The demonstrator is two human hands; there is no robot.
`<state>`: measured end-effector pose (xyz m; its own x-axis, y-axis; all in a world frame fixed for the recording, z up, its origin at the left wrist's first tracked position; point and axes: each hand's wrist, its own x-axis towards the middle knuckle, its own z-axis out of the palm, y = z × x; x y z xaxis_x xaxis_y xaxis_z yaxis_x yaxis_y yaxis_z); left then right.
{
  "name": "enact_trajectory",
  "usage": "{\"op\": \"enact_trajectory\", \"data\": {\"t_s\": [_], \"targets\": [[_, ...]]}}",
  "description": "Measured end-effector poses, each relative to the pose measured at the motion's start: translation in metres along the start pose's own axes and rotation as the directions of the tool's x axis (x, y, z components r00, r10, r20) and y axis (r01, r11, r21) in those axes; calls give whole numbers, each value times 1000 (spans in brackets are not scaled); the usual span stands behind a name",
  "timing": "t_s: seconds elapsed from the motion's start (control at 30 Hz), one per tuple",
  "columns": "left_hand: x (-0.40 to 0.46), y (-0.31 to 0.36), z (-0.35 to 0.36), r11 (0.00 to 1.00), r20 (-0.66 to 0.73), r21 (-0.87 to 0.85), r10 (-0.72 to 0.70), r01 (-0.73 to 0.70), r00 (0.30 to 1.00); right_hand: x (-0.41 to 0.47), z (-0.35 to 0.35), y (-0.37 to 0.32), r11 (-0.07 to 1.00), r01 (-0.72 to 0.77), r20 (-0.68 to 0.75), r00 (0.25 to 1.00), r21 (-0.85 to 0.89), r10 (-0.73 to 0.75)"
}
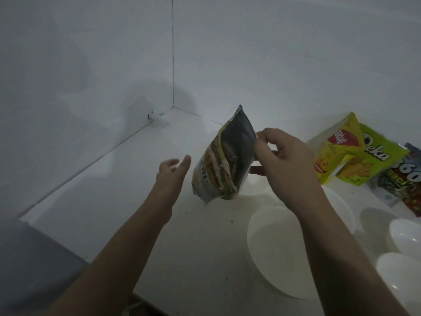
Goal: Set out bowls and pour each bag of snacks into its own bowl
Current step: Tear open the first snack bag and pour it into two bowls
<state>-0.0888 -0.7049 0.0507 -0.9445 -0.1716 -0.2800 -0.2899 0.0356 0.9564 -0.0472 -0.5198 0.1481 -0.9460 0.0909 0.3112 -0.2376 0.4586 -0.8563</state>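
Note:
My right hand pinches the edge of a dark snack bag and holds it in the air above a white bowl. The bag hangs tilted, its lower end pointing down to the left. My left hand is open just left of the bag, fingers straight, not touching it. A larger white bowl sits in front, partly hidden by my right forearm. Further white bowls stand at the right edge. Whether anything lies in the bowls I cannot tell in the dim light.
A yellow bag, a green bag and a dark bag lie at the back right on the white counter. Tiled walls meet in a corner behind. A grey surface adjoins the counter at the lower left.

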Motion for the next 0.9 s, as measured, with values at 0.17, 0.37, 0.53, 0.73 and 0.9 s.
{"op": "enact_trajectory", "data": {"t_s": [0.17,0.37,0.53,0.73,0.9], "targets": [[11,1,-1,570,487,-508,-428,645,762,14,0,-3,997,26,-26,999,79,-24],[36,21,12,252,780,-553,-179,794,600,27,-4,4,990,135,-37,990,37,-134],[58,41,36,394,662,-650,-126,650,738,37,-7,30,989,147,-137,980,5,-145],[87,33,60,568,534,-707,38,422,845,52,-6,49,994,67,-164,983,-82,-79],[113,19,69,569,455,-747,60,344,889,62,4,65,994,-39,-226,972,106,62]]}}
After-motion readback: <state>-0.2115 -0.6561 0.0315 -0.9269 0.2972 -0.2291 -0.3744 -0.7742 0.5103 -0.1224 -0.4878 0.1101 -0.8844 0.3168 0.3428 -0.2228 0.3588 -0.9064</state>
